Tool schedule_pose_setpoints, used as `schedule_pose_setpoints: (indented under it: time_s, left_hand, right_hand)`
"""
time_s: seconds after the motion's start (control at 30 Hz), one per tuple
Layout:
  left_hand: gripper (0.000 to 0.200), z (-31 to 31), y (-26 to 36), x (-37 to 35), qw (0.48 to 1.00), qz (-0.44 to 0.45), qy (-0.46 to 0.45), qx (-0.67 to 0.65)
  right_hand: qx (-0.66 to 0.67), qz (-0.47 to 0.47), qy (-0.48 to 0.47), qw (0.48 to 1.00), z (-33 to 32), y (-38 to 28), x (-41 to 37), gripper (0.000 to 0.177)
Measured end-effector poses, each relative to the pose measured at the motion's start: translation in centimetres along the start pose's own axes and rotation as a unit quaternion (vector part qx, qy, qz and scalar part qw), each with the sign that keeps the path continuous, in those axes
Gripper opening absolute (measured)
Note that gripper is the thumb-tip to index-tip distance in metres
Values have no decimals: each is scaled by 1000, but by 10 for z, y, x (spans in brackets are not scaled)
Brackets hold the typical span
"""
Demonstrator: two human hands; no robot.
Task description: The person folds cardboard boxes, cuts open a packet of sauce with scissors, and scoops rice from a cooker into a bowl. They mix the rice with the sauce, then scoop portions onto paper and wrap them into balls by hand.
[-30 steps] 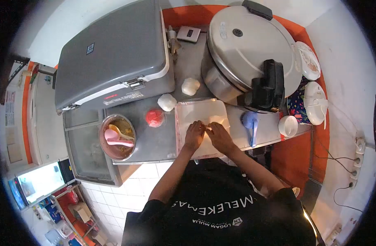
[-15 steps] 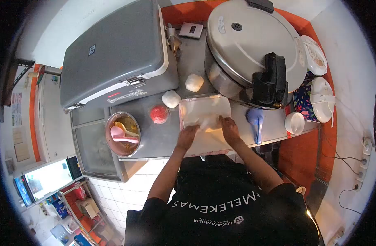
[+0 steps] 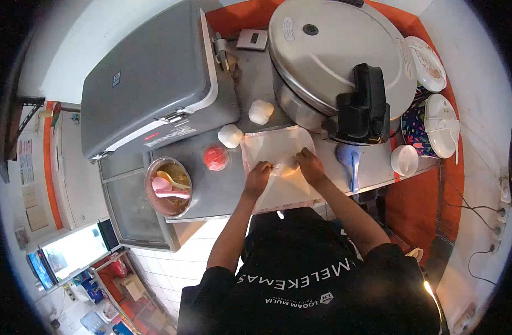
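A translucent sheet of wrapping paper or plastic [image 3: 273, 145] lies on the metal counter, with a small pale item [image 3: 283, 171] on it in clear film. My left hand [image 3: 259, 176] pinches the film at the item's left side. At the right side my right hand [image 3: 309, 165] has its fingers closed on the film too. Beyond the sheet sit two white wrapped balls [image 3: 261, 112] [image 3: 230, 135]. A red wrapped ball [image 3: 216, 158] is left of the sheet.
A bowl with pink and yellow spoons [image 3: 169, 205] stands left, below a big grey cooler box [image 3: 150, 78]. A large steel pot [image 3: 340, 50] fills the back right. Nearer are a blue scoop [image 3: 352, 167], a white cup [image 3: 404, 161] and a small scale [image 3: 252, 39].
The view has shifted slightly. My hands have moved a little up relative to the sheet's near edge, still at either side of the pale item.
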State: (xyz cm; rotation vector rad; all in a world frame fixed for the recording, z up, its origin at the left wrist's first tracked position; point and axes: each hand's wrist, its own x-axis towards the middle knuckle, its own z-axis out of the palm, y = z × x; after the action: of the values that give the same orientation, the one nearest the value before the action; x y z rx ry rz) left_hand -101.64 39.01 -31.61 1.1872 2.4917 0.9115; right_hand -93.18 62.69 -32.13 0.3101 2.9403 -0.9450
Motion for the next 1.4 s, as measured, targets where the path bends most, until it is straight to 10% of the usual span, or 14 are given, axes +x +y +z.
schedule_pose_setpoints:
  time_s: [0.07, 0.2, 0.3, 0.4, 0.5, 0.6, 0.77, 0.9, 1.07, 1.17, 1.3, 1.4]
  left_hand:
    - [11, 14, 3, -13, 1000, -20, 14, -1]
    - [17, 1, 20, -13, 1000, -9, 0, 2]
    - [19, -14, 25, 11, 981, -160, -77, -79]
    - [23, -13, 38, 28, 989, -64, 130, 18]
    - [29, -9, 31, 27, 991, 10, 91, 97]
    - [28, 3, 1, 11, 892, -184, -108, -398]
    - [18, -28, 34, -11, 756, -223, -90, -609]
    - [14, -52, 52, -6, 856, -169, -6, -489]
    - [19, -93, 51, -6, 885, -204, -77, -411]
    - [37, -118, 75, -4, 715, -341, -15, -610]
    - [73, -111, 57, -12, 892, -290, -2, -347]
    - [72, -123, 33, -43, 838, -306, -32, -452]
  right_hand:
    - [-54, -140, 98, 984, 7, 2, -29, 10]
    - [-9, -63, 49, 997, 1, -8, -33, 16]
    - [-42, 15, 45, 998, 27, 10, -7, 14]
    - [-74, 29, 20, 997, 0, -13, 8, 16]
    - [-39, 9, -47, 998, -16, -19, 13, 18]
    - [162, 97, -197, 962, -44, -14, 10, 31]
    - [340, -50, -386, 856, -79, -25, 2, 67]
    - [447, -11, -451, 772, -93, -52, 10, 80]
    - [393, -40, -362, 844, -89, -85, 11, 79]
    - [232, -25, -321, 918, -77, -105, 15, 79]
    - [215, -83, -386, 893, -81, -156, 22, 93]
    - [276, -150, -424, 850, -96, -179, 24, 97]
